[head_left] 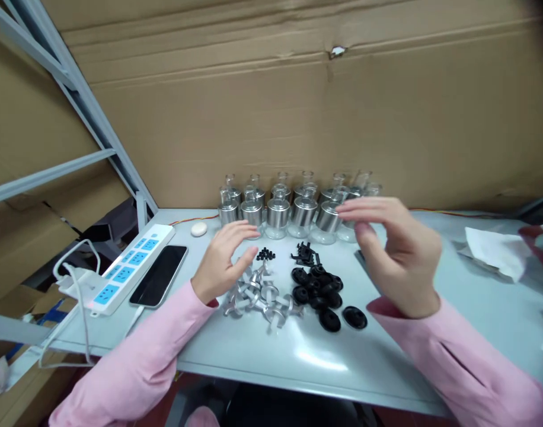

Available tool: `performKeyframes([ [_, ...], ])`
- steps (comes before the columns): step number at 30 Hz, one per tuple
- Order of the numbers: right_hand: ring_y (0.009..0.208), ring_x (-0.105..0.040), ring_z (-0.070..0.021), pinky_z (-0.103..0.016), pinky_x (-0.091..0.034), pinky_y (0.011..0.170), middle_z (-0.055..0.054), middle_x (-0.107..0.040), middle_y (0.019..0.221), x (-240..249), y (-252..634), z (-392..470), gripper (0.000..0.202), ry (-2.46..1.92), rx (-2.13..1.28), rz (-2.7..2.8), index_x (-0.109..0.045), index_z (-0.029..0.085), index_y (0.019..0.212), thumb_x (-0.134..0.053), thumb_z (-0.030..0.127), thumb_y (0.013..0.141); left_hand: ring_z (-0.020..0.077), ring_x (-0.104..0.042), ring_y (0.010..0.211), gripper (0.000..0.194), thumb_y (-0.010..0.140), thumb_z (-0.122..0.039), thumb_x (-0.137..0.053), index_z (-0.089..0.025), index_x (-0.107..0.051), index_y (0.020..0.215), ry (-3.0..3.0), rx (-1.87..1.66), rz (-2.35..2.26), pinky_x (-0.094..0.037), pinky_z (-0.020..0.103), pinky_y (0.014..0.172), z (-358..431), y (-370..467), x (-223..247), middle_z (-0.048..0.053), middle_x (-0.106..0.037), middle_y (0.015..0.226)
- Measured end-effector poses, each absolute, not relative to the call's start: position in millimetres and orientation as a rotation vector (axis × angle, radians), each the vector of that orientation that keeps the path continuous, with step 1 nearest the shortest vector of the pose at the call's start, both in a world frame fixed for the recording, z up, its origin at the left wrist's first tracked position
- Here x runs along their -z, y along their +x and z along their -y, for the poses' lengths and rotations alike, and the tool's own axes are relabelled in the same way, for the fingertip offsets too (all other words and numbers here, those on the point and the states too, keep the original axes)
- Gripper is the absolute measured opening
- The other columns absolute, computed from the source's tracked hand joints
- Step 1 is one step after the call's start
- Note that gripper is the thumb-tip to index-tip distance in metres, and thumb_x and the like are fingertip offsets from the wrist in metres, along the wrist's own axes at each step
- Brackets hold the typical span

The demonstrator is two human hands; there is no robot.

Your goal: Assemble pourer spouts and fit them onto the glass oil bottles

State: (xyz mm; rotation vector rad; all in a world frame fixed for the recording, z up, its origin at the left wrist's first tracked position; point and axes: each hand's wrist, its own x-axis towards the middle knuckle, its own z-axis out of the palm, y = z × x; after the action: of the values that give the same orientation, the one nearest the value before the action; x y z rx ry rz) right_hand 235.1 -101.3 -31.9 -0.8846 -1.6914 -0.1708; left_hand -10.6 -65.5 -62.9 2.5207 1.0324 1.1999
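My left hand (224, 261) hovers with its fingers stretched out beside a pile of silvery parts with pale stems (262, 295); nothing is in it. On the right, my right hand (396, 255) is raised, thumb and fingers apart and holding nothing. It partly covers the end of two rows of glass bottles with metal bands (278, 212). Between the hands lie a heap of round black caps (318, 287), a cluster of small black pieces (304, 254) and a group of tiny black beads or nuts (265, 254).
A white power strip (123, 270) and a phone (159, 277) on a cable lie at the left. Near the bottles is a white round object (199, 229). White paper (498, 252) lies at right. Cardboard (275, 107) stands behind; a metal frame (93, 112) rises at left.
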Motion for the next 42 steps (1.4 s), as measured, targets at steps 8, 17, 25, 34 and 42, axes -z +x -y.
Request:
performKeyframes([
  [8,0.042,-0.036,-0.0128,-0.029,-0.028,0.042,0.002,-0.037,0.049,85,247,85,0.027,-0.898,0.089,1.634,-0.037,0.022,0.054,-0.036,-0.003,0.063,0.0222,-0.055,0.108,0.013,0.085,-0.02,-0.05,-0.019,-0.057,0.096,2.65,-1.031,-0.83,-0.046,0.04,0.089,81,11,102,0.008,-0.066,0.104],
  [17,0.047,-0.034,-0.0126,-0.029,-0.027,0.044,0.002,-0.037,0.055,92,247,91,0.029,-0.926,0.043,1.756,-0.038,0.023,0.062,-0.035,-0.006,0.061,0.024,-0.059,0.104,0.022,0.082,-0.034,-0.047,-0.018,-0.054,0.095,2.82,-0.907,-0.652,-0.041,0.042,0.086,100,14,114,0.009,-0.068,0.101],
  [25,0.048,-0.036,-0.0123,-0.028,-0.032,0.043,0.002,-0.037,0.057,85,246,92,0.028,-0.911,0.093,1.795,-0.04,0.023,0.063,-0.036,-0.005,0.059,0.0223,-0.054,0.113,0.031,0.087,-0.028,-0.044,-0.019,-0.055,0.115,3.083,-0.565,-0.615,-0.04,0.042,0.094,100,17,117,0.006,-0.064,0.116],
  [34,0.049,-0.04,-0.0134,-0.029,-0.033,0.043,0.0,-0.038,0.055,90,239,93,0.029,-0.898,0.066,1.818,-0.042,0.024,0.065,-0.036,-0.004,0.067,0.0196,-0.061,0.1,0.021,0.085,-0.02,-0.049,-0.019,-0.058,0.103,2.954,-0.697,-0.694,-0.035,0.044,0.099,104,19,117,0.003,-0.07,0.101],
  [42,0.048,-0.043,-0.014,-0.03,-0.034,0.043,0.0,-0.041,0.055,91,238,93,0.029,-0.86,0.034,1.832,-0.045,0.024,0.064,-0.038,-0.004,0.07,0.0157,-0.062,0.102,0.022,0.081,-0.025,-0.053,-0.021,-0.052,0.103,2.621,-0.888,-0.751,-0.03,0.039,0.103,107,17,112,0.001,-0.07,0.099],
])
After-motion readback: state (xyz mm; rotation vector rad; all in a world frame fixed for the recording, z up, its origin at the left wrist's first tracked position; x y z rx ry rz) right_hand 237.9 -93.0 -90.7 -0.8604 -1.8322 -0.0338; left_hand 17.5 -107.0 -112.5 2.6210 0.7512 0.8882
